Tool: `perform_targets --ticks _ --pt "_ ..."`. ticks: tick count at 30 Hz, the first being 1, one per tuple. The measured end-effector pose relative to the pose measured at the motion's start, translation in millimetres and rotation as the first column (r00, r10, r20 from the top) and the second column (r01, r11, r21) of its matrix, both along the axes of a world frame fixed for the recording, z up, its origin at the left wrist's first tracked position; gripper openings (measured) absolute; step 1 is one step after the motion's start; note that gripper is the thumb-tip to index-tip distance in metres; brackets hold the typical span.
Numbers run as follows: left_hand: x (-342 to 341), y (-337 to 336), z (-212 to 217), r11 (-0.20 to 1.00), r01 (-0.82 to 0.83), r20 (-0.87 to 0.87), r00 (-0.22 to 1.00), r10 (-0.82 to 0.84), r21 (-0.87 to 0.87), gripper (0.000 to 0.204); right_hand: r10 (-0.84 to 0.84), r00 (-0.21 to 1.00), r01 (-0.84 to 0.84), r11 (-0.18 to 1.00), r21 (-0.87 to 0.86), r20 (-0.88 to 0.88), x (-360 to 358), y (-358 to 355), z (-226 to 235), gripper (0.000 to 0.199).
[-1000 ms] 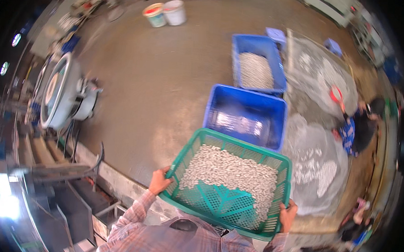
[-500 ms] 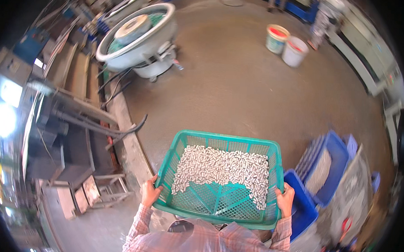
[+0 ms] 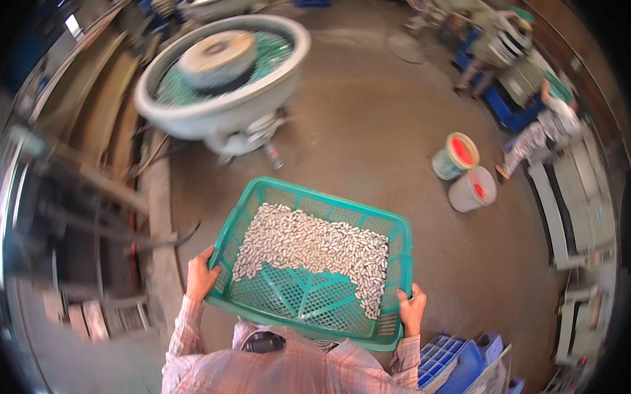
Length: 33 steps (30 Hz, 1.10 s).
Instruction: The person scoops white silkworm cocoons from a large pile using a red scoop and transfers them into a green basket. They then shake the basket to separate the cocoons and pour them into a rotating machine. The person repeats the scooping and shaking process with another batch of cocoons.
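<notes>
Between my two hands I hold a green plastic basket (image 3: 304, 295) with lattice sides and base, in front of my body. Many small silvery-white metal pieces (image 3: 306, 242) lie heaped along its far side and down its right side; the near middle of the base shows bare. My left hand (image 3: 201, 275) is closed on the left wall, thumb inside the rim. On the right wall my right hand (image 3: 412, 308) grips in the same way. Fingers below the rim are partly hidden.
A large round bowl-shaped machine (image 3: 222, 87) with green contents stands ahead to the left. Two buckets (image 3: 464, 175) with red inside stand ahead right. Farther off, two people work at machines. Blue crates (image 3: 449, 365) lie at my right; a low ledge (image 3: 160, 239) runs along my left.
My view has turned and moved forward. The bowl machine looks larger and nearer, the buckets are closer, and the blue crates have slid toward the lower edge. Both hands keep hold of the basket, now slanted.
</notes>
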State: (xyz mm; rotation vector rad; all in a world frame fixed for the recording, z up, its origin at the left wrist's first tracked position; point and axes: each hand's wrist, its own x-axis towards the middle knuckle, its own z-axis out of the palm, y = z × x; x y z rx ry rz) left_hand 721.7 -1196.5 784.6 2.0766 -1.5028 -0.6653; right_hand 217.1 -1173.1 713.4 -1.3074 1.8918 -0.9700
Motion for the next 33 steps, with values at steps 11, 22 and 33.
perform_targets --ticks 11,22,33 --pt "13 13 -11 0.987 0.122 0.048 0.992 -0.117 -0.109 0.054 -0.09 0.995 0.092 0.995 0.049 -0.042 11 6 13 0.029" --pt "23 -193 -28 0.987 -0.021 0.019 1.0 0.024 -0.157 0.054 -0.001 0.997 0.003 0.999 0.033 -0.072 20 -242 19 0.028" --pt "-45 -495 -16 0.929 0.333 0.078 0.943 -0.325 -0.158 0.054 -0.288 0.958 0.288 0.957 0.014 0.0 -24 -380 12 0.033"
